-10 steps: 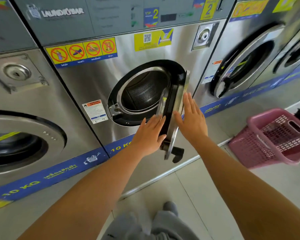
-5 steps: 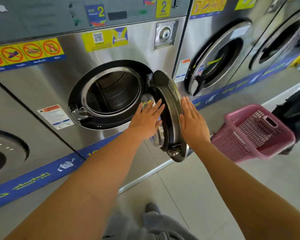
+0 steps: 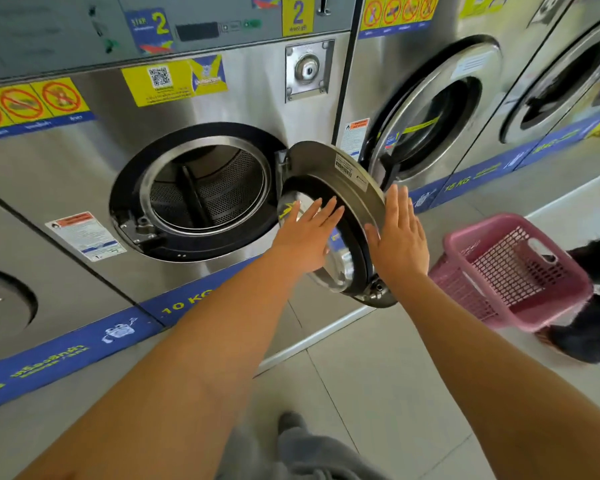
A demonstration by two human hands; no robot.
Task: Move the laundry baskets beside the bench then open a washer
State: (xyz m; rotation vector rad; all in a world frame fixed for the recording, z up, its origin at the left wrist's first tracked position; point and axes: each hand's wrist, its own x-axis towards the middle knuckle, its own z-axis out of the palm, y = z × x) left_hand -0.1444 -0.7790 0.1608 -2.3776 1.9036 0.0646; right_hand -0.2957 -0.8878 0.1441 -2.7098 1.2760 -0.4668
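The steel washer marked 2 (image 3: 250, 109) stands in front of me with its round door (image 3: 354, 178) swung out to the right and the perforated drum (image 3: 208, 192) exposed. My left hand (image 3: 305, 233) lies flat, fingers spread, against the inner glass side of the door. My right hand (image 3: 400, 237) rests flat against the door's outer rim, fingers apart. Neither hand grips anything. A pink laundry basket (image 3: 513, 271) sits tilted on the floor to the right, empty.
More steel washers (image 3: 430, 116) with closed doors line the wall right and left. A person's dark legs and shoes (image 3: 593, 306) stand just behind the pink basket. Pale tiled floor (image 3: 378, 393) lies below me.
The door has swung wider open to the right, both hands following it. My view has shifted right, so the washer opening now sits further left.
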